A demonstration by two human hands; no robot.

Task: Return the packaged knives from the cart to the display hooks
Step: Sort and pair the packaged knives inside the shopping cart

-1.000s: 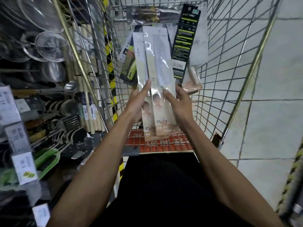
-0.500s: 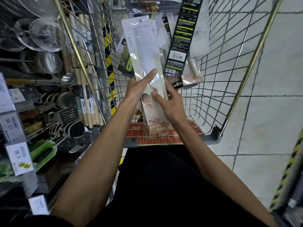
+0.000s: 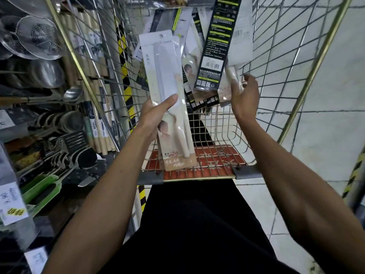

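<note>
Knife packs: 2 white, stacked, held upright at centre over the cart's near end | left hand: grips them mid-length, thumb across the front | right hand: 2 o'clock, fingers loosely spread, holding nothing, just beside black pack | cart: black pack leaning at 12 o'clock | strainers: 10 o'clock, outside the cart.

black package top cropped, price tag blurred

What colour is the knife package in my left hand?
Mostly white package, tan at the bottom; head view.
</note>
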